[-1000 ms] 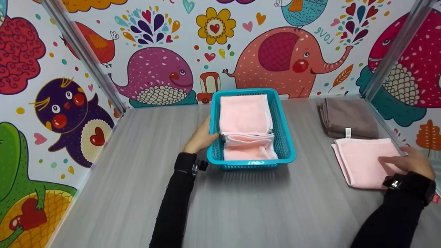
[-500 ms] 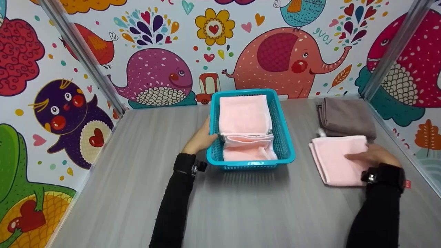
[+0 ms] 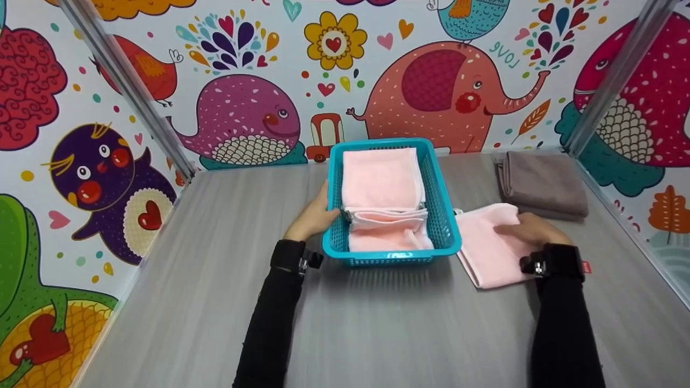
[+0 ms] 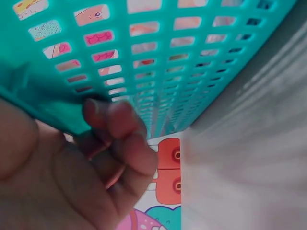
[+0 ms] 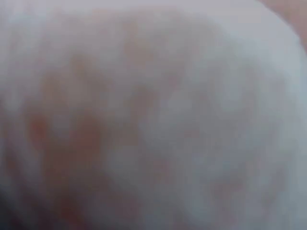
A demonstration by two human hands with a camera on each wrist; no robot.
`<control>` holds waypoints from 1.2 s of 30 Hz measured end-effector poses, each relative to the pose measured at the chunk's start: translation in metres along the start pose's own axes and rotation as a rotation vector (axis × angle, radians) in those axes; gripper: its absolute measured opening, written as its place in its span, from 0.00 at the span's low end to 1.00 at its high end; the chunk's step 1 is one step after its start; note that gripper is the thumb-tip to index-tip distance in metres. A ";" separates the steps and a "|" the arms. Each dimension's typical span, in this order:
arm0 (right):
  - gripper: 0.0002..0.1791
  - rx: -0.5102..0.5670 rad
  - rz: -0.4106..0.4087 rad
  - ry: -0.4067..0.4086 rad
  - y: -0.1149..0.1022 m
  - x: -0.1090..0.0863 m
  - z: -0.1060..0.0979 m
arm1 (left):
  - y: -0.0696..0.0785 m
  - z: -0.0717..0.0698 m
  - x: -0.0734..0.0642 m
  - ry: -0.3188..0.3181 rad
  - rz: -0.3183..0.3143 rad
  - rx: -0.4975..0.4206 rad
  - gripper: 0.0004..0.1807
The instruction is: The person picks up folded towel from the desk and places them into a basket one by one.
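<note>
A teal plastic basket stands at the middle of the table, tilted slightly, with folded pink towels inside. My left hand grips its left rim; in the left wrist view the fingers curl under the rim against the perforated wall. To the right of the basket, my right hand holds a folded pink towel by its right side, thumb on top and the other fingers hidden beneath. The towel's left edge comes right up to the basket's right side. Blurred pale cloth fills the right wrist view.
A folded brown towel lies at the back right of the grey table, behind my right hand. Walls with cartoon prints and metal corner posts enclose the table at the back and sides.
My right hand has carried the pink towel leftward from beside the right wall, away from the front of the brown towel, to the basket's side. My left hand and the basket have stayed in place.
</note>
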State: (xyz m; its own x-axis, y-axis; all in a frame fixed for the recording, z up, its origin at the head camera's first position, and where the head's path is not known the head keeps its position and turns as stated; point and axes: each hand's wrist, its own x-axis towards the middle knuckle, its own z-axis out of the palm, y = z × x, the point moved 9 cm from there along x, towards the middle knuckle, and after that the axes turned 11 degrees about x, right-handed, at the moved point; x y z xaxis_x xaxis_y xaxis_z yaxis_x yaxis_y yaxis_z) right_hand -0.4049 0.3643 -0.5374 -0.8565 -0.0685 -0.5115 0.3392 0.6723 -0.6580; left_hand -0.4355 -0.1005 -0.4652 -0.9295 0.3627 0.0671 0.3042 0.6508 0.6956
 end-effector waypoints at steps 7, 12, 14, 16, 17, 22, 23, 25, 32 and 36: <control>0.52 0.223 -0.137 -0.003 -0.027 -0.009 0.001 | -0.004 0.000 -0.004 -0.001 -0.021 0.002 0.49; 0.24 0.534 -0.360 0.156 -0.059 -0.047 -0.035 | -0.004 -0.001 -0.006 -0.006 -0.035 0.022 0.49; 0.15 0.683 -0.465 0.240 -0.072 -0.065 -0.049 | -0.005 -0.003 -0.007 -0.010 -0.044 0.029 0.49; 0.10 0.811 -0.574 0.302 -0.086 -0.081 -0.057 | -0.005 -0.004 -0.009 -0.011 -0.048 0.036 0.49; 0.10 0.870 -0.620 0.314 -0.093 -0.088 -0.057 | -0.005 -0.005 -0.009 -0.011 -0.051 0.041 0.48; 0.10 0.998 -0.802 0.294 -0.134 -0.111 -0.043 | -0.002 -0.011 -0.011 -0.014 -0.081 0.089 0.46; 0.10 0.994 -0.832 0.291 -0.143 -0.115 -0.038 | 0.000 -0.014 -0.012 -0.004 -0.097 0.128 0.46; 0.09 0.978 -0.896 0.275 -0.163 -0.121 -0.024 | 0.008 -0.023 -0.015 0.034 -0.115 0.224 0.46; 0.08 0.775 -0.993 0.180 -0.223 -0.130 0.040 | 0.080 -0.025 -0.034 0.036 0.046 0.298 0.43; 0.10 0.660 -1.027 0.124 -0.239 -0.133 0.066 | 0.115 0.005 -0.042 -0.160 0.179 -0.161 0.46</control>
State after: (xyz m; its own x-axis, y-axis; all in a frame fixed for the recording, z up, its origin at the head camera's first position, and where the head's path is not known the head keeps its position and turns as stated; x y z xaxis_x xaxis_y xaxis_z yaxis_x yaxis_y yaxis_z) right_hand -0.3467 0.1638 -0.3489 -0.8611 -0.2515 0.4419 -0.4141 -0.1573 -0.8965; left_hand -0.3600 -0.0379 -0.3912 -0.8152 0.5714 0.0947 0.4120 0.4572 0.7882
